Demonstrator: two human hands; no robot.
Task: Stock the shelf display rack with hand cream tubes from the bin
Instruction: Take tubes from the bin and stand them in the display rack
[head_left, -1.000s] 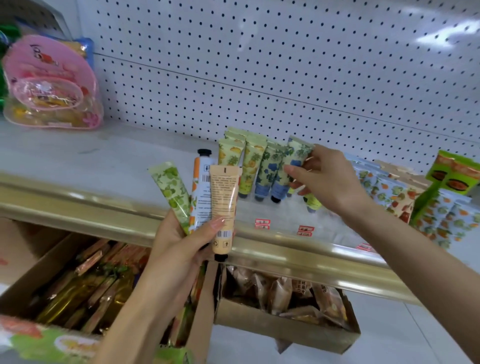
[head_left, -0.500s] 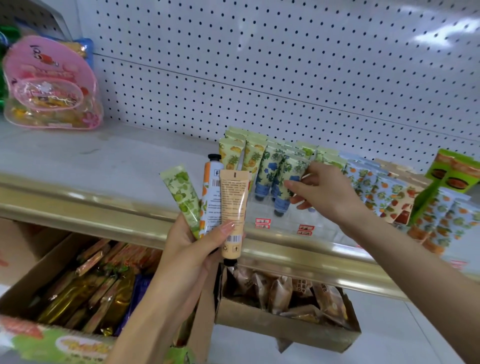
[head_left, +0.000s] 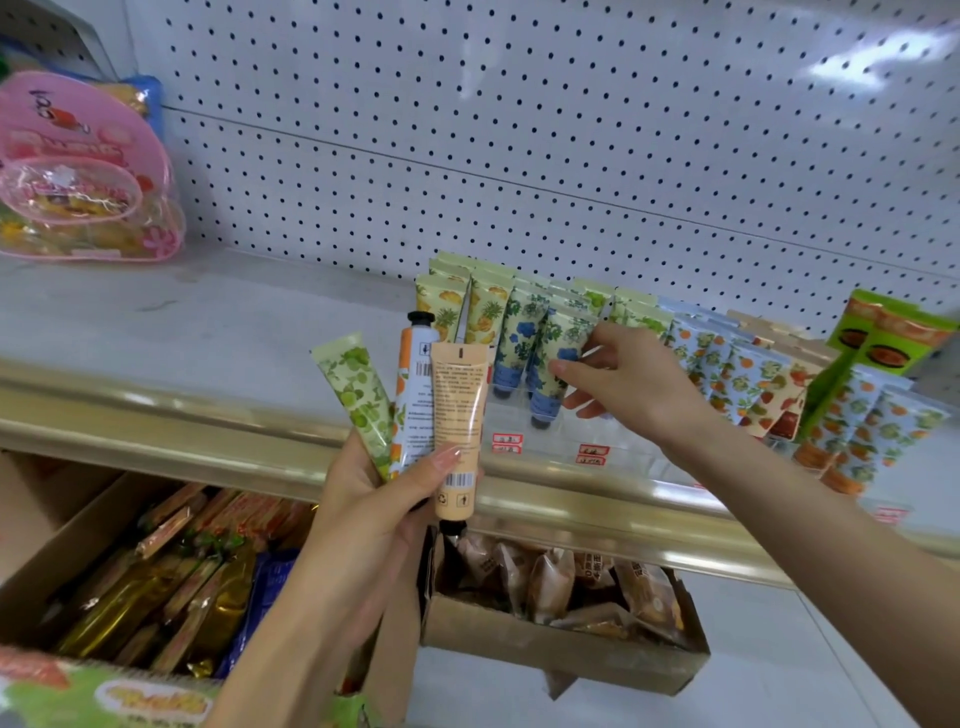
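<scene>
while left hand (head_left: 375, 501) grips tubes (head_left: 460, 410), right hand (head_left: 636, 387) pinches blue tube (head_left: 549, 397)

A shop aisle: white pegboard backing (head_left: 519, 130) fills the upper frame above a retail shelf (head_left: 156, 322) with a gold edge strip (head_left: 156, 415); at centre, rows of hand cream tubes (head_left: 524, 332) stand in a clear rack (head_left: 550, 441) bearing red price tags (head_left: 506, 443); open cartons (head_left: 561, 649) of wrapped snacks sit along the bottom; pink packaged goods (head_left: 78, 171) lie upper left.
</scene>
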